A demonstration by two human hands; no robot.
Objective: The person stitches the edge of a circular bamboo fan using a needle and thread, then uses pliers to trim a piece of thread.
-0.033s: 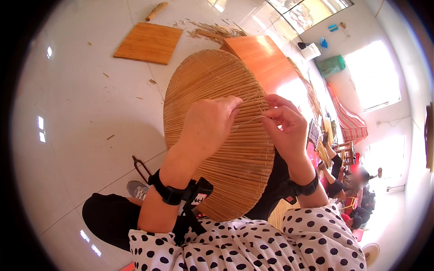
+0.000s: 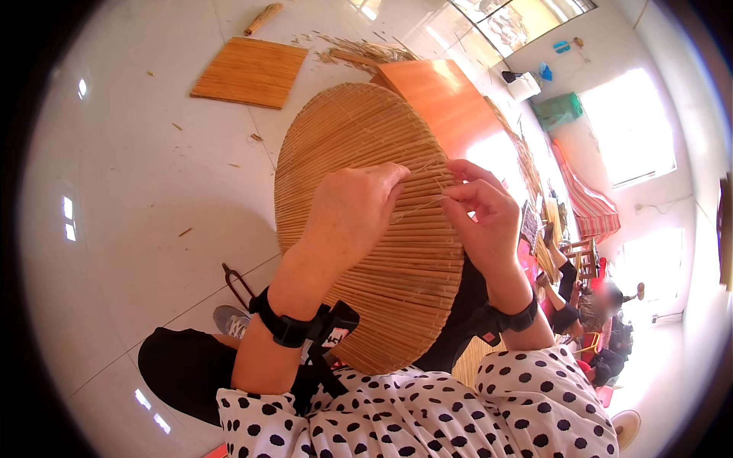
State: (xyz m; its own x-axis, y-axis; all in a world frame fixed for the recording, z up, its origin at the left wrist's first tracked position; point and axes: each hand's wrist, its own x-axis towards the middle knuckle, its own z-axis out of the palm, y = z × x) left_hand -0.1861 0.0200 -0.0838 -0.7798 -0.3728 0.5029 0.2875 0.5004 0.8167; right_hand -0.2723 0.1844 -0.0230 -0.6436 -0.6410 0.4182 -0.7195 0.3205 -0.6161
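A round mat of thin tan sticks [image 2: 397,286], bound with pale thread along its rim, lies tilted across my lap. Over its upper part my left hand [image 2: 347,202] is closed, thumb and fingers pinching a thin pale thread [image 2: 416,208]. At the mat's right edge my right hand [image 2: 485,217] is closed too, its thumb and forefinger pinched on the thread at the rim. Strands of thread run between both hands just above the sticks. The left hand's fingertips are partly hidden behind its own back.
Beyond the mat stands an orange-brown board or tabletop [image 2: 443,99]. A square wooden panel [image 2: 252,72] and a stick bundle [image 2: 263,19] lie on the tiled floor, with loose scraps [image 2: 366,51] nearby. People [image 2: 603,305] sit at far right.
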